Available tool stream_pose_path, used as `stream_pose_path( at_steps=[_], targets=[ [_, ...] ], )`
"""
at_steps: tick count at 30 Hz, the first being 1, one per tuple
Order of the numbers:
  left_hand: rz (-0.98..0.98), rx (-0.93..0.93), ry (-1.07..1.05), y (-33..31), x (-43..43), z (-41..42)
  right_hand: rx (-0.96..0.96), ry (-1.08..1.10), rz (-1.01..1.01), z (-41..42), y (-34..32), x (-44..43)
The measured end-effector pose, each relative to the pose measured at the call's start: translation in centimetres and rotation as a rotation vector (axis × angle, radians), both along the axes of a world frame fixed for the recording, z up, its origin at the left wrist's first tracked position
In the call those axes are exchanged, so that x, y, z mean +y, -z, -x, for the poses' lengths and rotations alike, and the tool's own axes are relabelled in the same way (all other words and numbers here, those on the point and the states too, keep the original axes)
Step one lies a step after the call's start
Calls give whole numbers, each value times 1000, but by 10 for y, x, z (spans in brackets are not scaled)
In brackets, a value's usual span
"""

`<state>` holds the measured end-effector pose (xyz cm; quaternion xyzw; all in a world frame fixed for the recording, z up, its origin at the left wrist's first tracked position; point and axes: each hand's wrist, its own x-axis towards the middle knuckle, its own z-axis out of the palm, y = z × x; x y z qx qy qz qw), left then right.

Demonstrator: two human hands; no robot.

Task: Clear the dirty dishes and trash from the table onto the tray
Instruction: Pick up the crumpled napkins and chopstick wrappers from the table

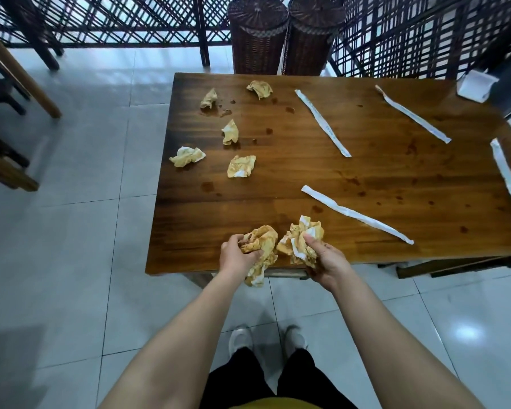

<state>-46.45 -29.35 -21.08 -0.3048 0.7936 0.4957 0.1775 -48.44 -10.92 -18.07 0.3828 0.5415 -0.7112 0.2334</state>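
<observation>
Two stained napkin wads sit low in the frame's centre, over the desk (307,172) edge: my left hand (238,255) clenches the left wad (263,242), my right hand (326,259) the right wad (300,237). I'd tuck dangling tails in tight; no tray shows.

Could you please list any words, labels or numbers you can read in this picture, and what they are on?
Nothing here is legible.
Long paper wrappers: any print is too faint and blurred to read.
White folded paper at the far corner: no print visible.
</observation>
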Motion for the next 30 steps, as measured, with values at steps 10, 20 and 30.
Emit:
stream_pose_path(
  at_steps=[10,20,30],
  targets=[
    [22,-113,144,0,16,7,-19,24,17,-1,0,8],
    [52,-139,195,2,15,10,-47,22,30,0,-2,8],
    [-91,-133,29,-6,4,13,-47,-4,28,1,-9,4]
  ],
)
